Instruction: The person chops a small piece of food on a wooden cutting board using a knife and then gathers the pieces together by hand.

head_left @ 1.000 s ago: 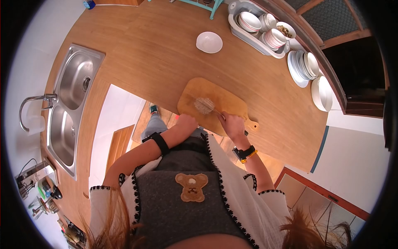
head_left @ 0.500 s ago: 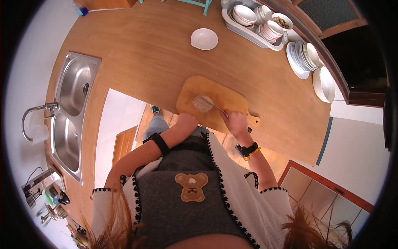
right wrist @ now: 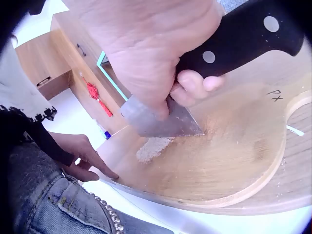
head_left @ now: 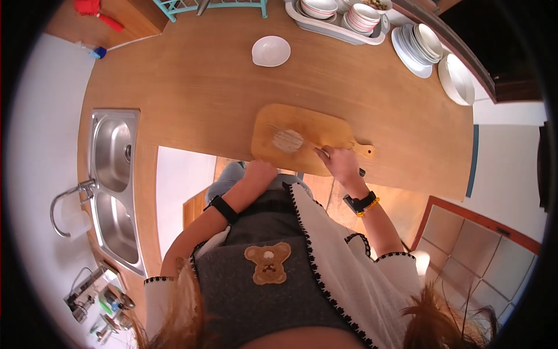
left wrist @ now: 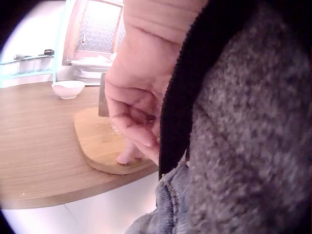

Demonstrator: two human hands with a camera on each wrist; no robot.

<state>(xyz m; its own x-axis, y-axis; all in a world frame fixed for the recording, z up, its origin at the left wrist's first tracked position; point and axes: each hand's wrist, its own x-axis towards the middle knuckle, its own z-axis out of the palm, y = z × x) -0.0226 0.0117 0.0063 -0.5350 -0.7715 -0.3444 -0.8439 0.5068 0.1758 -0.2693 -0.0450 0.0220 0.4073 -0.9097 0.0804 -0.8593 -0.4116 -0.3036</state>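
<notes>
Right hand (head_left: 343,164), grip tight on knife (right wrist: 165,124) over mince (head_left: 288,140)—garlic, perhaps—left hand (head_left: 260,173), slack, touches board (head_left: 325,131); bowl (head_left: 271,51) beyond.

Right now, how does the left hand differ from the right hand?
The right hand grips the knife by its black handle; the left hand holds nothing. The right hand is over the board, blade by the chopped pile; the left hand only touches the board's near edge with its fingers. The left wrist has a black band, the right a watch. Both are at the board.
</notes>
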